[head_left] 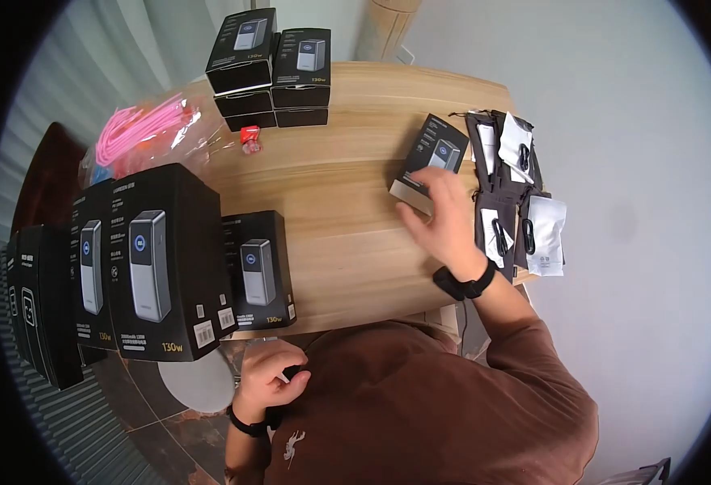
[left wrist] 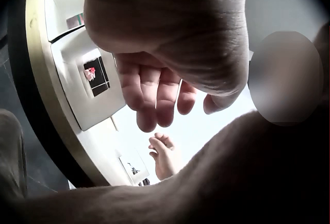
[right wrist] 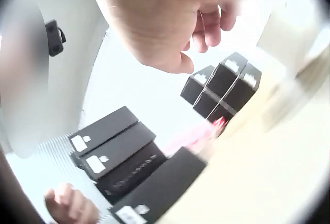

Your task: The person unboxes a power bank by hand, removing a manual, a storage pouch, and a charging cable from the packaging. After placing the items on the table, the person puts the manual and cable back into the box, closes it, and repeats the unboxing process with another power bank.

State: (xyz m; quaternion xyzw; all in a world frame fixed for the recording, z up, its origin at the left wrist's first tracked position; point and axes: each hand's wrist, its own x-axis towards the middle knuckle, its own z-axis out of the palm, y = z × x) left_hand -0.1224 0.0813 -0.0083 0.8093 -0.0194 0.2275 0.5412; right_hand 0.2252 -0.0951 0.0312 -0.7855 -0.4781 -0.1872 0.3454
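In the head view my right hand [head_left: 446, 222] is over the near end of a black power-bank box [head_left: 432, 149] that lies tilted on the wooden table. Its fingers reach across the box's pale end, thumb held apart; whether they touch it I cannot tell. The right wrist view shows this hand [right wrist: 175, 23] with loosely bent fingers and nothing seen between them. My left hand [head_left: 270, 376] hangs loosely curled in front of the table's near edge, beside my body. Seen in the left wrist view, the left hand [left wrist: 160, 80] has relaxed fingers and holds nothing.
Large black boxes [head_left: 149, 267] and a smaller one [head_left: 257, 271] stand at the left. More boxes [head_left: 303, 69] are stacked at the back. Pink cords [head_left: 141, 129] lie in clear plastic, near a small red item [head_left: 249, 136]. Dark pouches [head_left: 499, 190] with cables lie at the right edge.
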